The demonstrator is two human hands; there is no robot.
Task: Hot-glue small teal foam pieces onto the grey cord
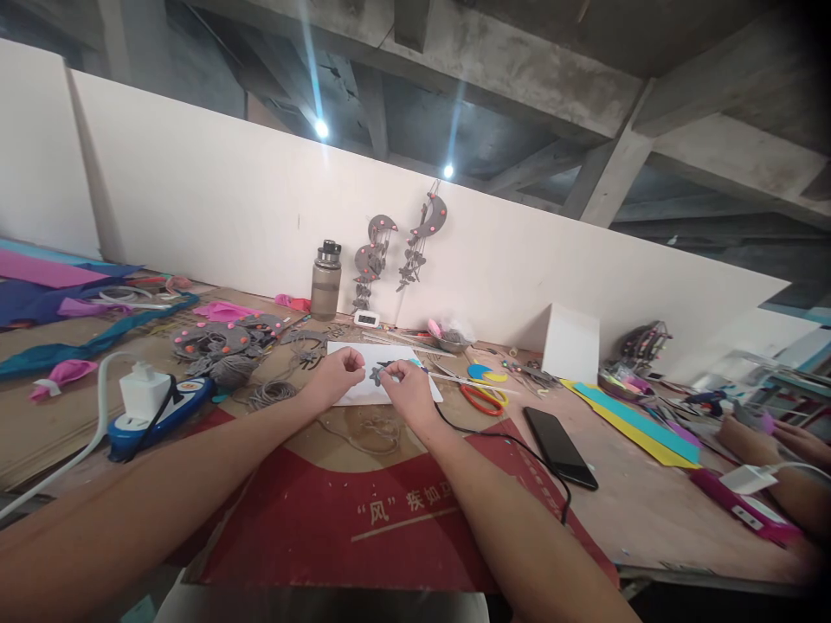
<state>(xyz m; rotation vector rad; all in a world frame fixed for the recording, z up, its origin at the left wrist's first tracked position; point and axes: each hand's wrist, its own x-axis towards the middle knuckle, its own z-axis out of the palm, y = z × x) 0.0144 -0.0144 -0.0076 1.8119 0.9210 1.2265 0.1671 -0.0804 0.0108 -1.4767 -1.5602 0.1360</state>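
My left hand point(338, 376) is over a white sheet point(356, 398), thumb and fingers pinched together; anything between them is too small to make out. Opposite it, my right hand point(409, 388) pinches the edge of a small dark grey cutout point(375, 375), which looks like felt. A gap separates my left fingertips from that piece. Beyond my right hand lie scissors with red and yellow handles point(481, 401), and a black cable point(512, 439) runs out past my wrist. Grey cord point(273, 394) is coiled left of the sheet.
A bottle point(325, 290) stands by the white partition, where grey moon-shaped hangings point(430, 216) hang. A phone point(559, 447) lies right, a blue power strip point(159, 417) left. Grey decorated pieces point(221, 337) pile up behind it. Another person's hands point(750, 439) work at far right.
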